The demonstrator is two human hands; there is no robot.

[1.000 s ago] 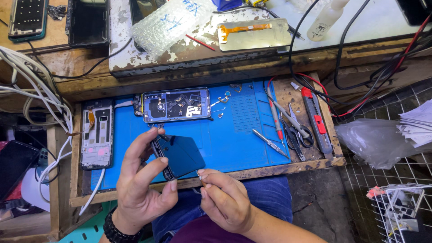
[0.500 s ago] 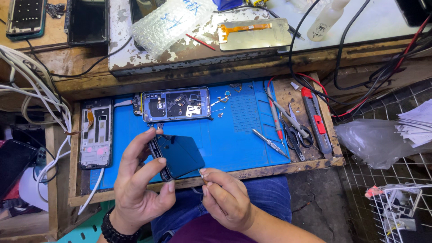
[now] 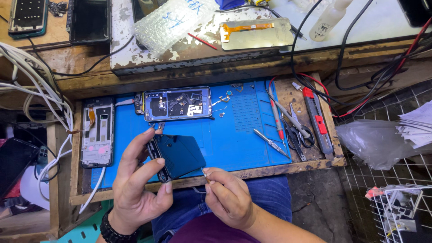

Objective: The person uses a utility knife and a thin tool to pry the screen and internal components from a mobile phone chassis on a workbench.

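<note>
The dark blue phone back cover (image 3: 180, 155) sits tilted in the left hand (image 3: 137, 189), above the near edge of the blue work mat (image 3: 234, 135) and just over the person's lap. It is a rounded rectangle with a smooth, matte-looking outer face and a black rim along its left side, where a small round mark shows near the top. The left hand's fingers are clamped on it: index finger curled over the upper left corner, thumb pressed at the lower edge. The right hand (image 3: 227, 198) is closed around a thin metal tool (image 3: 204, 173) whose tip touches the cover's lower right corner. Beyond it on the mat lies an opened phone (image 3: 177, 103) with its insides showing, screws scattered beside it. A bare phone frame (image 3: 97, 132) rests at the mat's left. To the right lie a screwdriver (image 3: 270, 143), scissors (image 3: 297, 130) and a red utility knife (image 3: 317, 119).
</note>
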